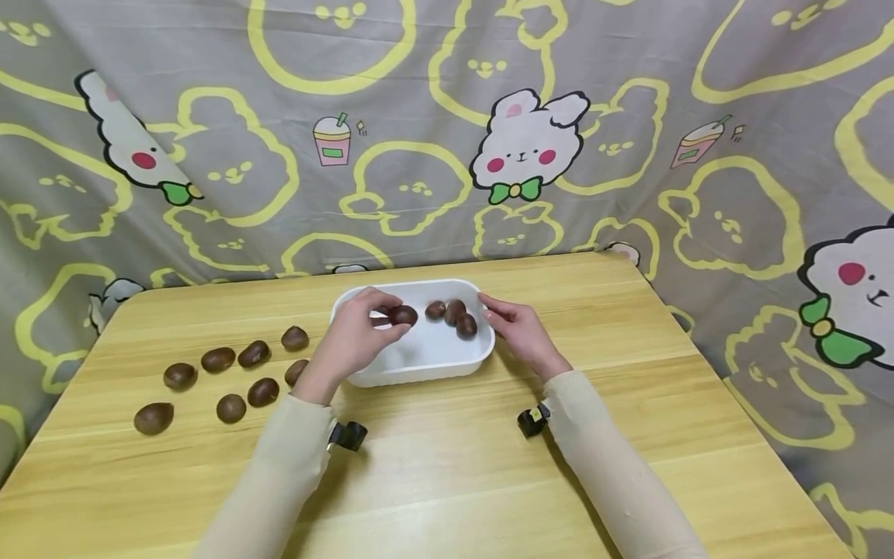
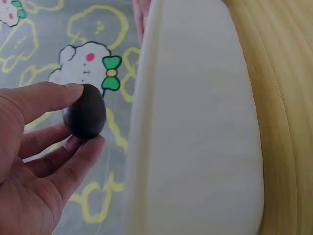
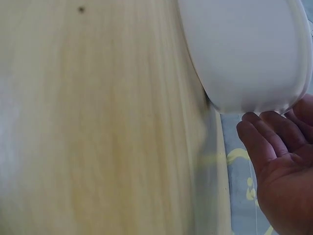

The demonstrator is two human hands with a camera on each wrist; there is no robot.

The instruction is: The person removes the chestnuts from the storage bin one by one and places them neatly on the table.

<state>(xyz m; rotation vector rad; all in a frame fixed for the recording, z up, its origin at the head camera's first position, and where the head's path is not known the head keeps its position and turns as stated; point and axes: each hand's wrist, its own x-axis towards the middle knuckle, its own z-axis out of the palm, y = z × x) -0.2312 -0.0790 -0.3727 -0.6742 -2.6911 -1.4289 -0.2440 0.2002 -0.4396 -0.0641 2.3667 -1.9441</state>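
Observation:
My left hand [image 1: 358, 330] pinches a glossy dark-brown chestnut [image 1: 403, 316] between thumb and fingertips, above the white plastic tray [image 1: 419, 371]. In the left wrist view, the chestnut [image 2: 85, 112] sits at the fingertips, beside the tray's pale outer wall [image 2: 200, 117]. Several other chestnuts [image 1: 455, 312] lie together inside the tray, toward its right end. My right hand [image 1: 520, 330] touches the tray's right end. The right wrist view has its fairly straight fingers [image 3: 281, 132] against the tray's end wall [image 3: 249, 58].
Several loose chestnuts [image 1: 218, 359] lie in two uneven rows on the wooden table [image 1: 433, 466], left of the tray. One chestnut [image 1: 296, 372] is partly hidden by the left forearm. A grey patterned curtain [image 1: 419, 116] hangs behind the table and along its right side.

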